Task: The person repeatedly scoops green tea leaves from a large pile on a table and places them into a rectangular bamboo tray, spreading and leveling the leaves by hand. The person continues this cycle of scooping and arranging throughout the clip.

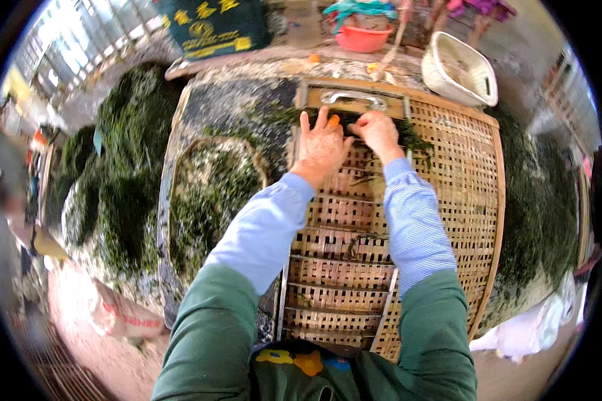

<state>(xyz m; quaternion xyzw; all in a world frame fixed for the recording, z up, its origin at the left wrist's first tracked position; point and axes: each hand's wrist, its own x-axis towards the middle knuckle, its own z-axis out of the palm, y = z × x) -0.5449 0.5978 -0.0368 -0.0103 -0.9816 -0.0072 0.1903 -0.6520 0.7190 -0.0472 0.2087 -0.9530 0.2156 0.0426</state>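
My left hand (322,148) rests with its fingers apart at the far end of a narrow metal frame with crossbars (341,258). An orange cover (333,121) sits on one of its fingertips. Beside it, my right hand (379,131) has its thumb and fingers pinched together at dark green plant strands (415,138), which stick out past its right side. Just beyond both hands, a bright metal handle (353,98) is fixed to a wooden board (396,108). Beneath the frame lies a woven bamboo tray (446,195) with a wooden rim.
To the left, a shallow basket (180,160) holds short green pieces. Large heaps of green strands (135,120) flank the table, with another heap (537,200) at right. A white plastic basket (459,70) and a red basin (363,39) stand behind. A person (22,210) is at far left.
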